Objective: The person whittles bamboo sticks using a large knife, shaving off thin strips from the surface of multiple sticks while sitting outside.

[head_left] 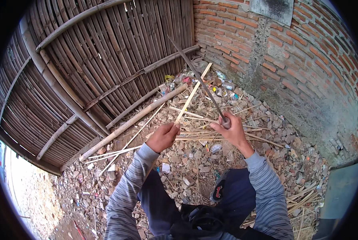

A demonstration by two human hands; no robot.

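1. I see the left hand (163,137) closed around the near end of a pale split-bamboo strip (189,103), thumb uppermost.
2. The strip points away from the body, slanting up to the right.
3. I have the right hand (231,131) curled around the handle end of a long dark blade (211,96), which slants up to the left.
4. In my view the blade crosses over the strip; I cannot tell whether they touch.
5. Beneath both hands, loose strips (203,139) lie across the stony ground (189,181).
6. A thick bamboo pole (139,119) lies beside the slatted wall (119,48); a brick wall (235,32) stands to the right.
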